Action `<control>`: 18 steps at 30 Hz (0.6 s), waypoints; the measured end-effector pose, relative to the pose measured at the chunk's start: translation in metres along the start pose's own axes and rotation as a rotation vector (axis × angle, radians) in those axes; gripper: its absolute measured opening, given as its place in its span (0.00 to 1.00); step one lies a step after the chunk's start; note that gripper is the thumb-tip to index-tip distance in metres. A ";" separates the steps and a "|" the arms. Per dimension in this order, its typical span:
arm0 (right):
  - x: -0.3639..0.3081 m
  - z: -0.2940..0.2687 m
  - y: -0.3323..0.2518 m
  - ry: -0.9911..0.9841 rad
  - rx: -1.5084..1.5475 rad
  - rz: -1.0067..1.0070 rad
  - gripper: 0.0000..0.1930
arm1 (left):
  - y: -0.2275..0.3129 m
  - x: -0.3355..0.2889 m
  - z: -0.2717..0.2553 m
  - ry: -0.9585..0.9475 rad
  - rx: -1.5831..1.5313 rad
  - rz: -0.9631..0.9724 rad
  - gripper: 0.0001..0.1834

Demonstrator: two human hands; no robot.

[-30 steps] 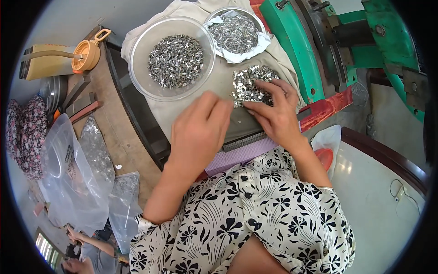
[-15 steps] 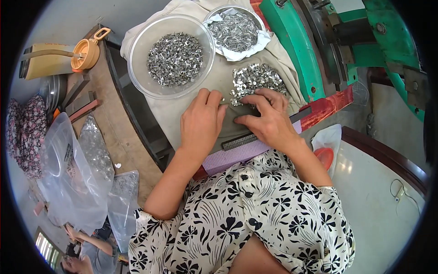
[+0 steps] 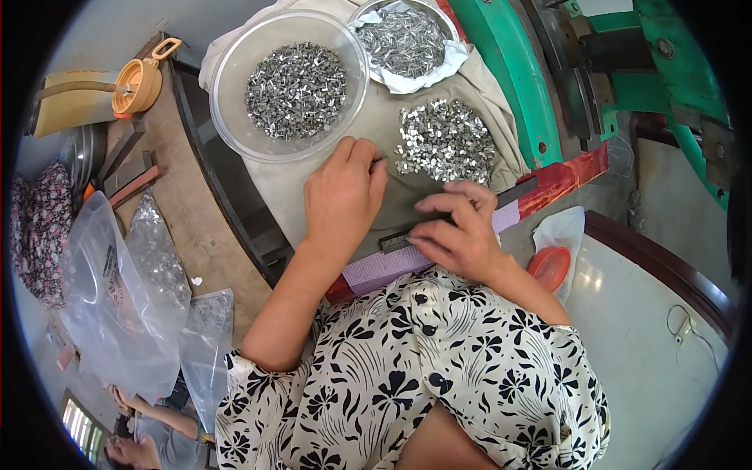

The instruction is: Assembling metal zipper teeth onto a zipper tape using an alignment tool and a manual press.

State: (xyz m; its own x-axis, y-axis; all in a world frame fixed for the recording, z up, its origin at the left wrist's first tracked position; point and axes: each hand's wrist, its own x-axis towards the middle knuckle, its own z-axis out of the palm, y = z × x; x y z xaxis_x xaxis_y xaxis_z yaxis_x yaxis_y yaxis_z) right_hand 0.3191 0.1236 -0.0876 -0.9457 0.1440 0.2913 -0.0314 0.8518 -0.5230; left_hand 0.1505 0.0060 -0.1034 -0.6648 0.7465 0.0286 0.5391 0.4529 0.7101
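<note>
My left hand (image 3: 341, 192) hovers over the cloth between the clear bowl and the pile, its fingers bent and thumb tip against them. Whatever small thing they may pinch is hidden. The pile of small shiny flat metal pieces (image 3: 445, 142) lies on the beige cloth (image 3: 278, 192), right of that hand. Nearer to me, my right hand (image 3: 464, 235) has its thumb and middle fingertip close together at the right end of a dark slotted bar (image 3: 393, 241). Anything between those fingertips is too small to make out. The bar lies along a lilac strip (image 3: 384, 268).
A clear round bowl (image 3: 225, 117) of small metal parts stands at the far left of the cloth. Beside it is a lined bowl (image 3: 453, 59) of thin metal pins. A green machine (image 3: 509, 78) borders the right. Plastic bags (image 3: 117, 305) lie left; another person (image 3: 160, 431) sits at lower left.
My right hand has come off the pile toward me, to the dark bar. My left hand has shifted slightly, staying beside the clear bowl.
</note>
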 end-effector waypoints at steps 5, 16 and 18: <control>-0.006 0.002 0.001 -0.073 0.031 -0.010 0.12 | -0.001 -0.002 0.000 0.019 0.012 0.025 0.05; 0.037 -0.001 0.021 -0.086 -0.235 0.089 0.17 | 0.013 -0.034 -0.025 -0.100 -0.064 0.163 0.06; 0.028 -0.008 0.022 -0.105 -0.216 0.086 0.19 | 0.014 -0.043 -0.029 -0.111 -0.049 0.179 0.07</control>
State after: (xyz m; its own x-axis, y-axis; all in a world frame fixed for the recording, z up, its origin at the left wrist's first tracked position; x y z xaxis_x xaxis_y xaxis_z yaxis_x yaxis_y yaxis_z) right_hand 0.2947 0.1503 -0.0851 -0.9707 0.1770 0.1626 0.1097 0.9283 -0.3552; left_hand 0.1720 -0.0341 -0.0744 -0.4984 0.8631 0.0819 0.6157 0.2858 0.7343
